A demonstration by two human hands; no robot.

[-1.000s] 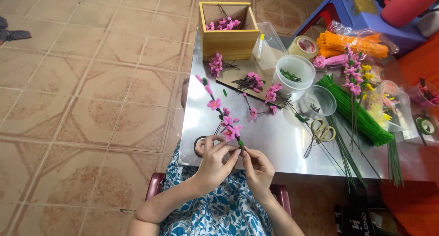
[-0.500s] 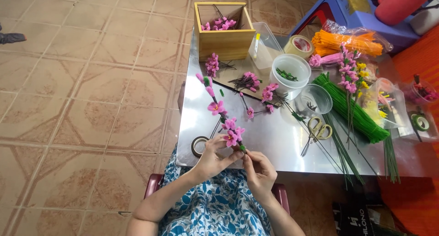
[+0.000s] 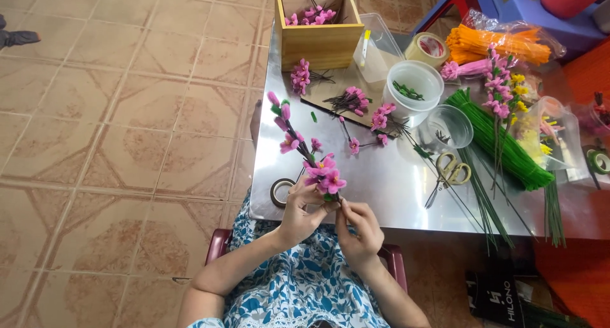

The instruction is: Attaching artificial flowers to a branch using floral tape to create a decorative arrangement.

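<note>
Now raised a little higher over the near edge of the shiny steel table (image 3: 394, 194) than a second ago (work on the stem going on): pink paper-blossom branch (image 3: 305, 153), left hand (image 3: 302, 213) and right hand (image 3: 359, 229) both pinched narrow on its lower stem.

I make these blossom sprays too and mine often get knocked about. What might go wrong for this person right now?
The flower branch, held at its lower end by the left hand and right hand, sticks out past the table edge, so its tip may bend or catch. The tape roll lies at that edge and might be nudged off. The scissors lie among loose green wires, easy to snag.
</note>
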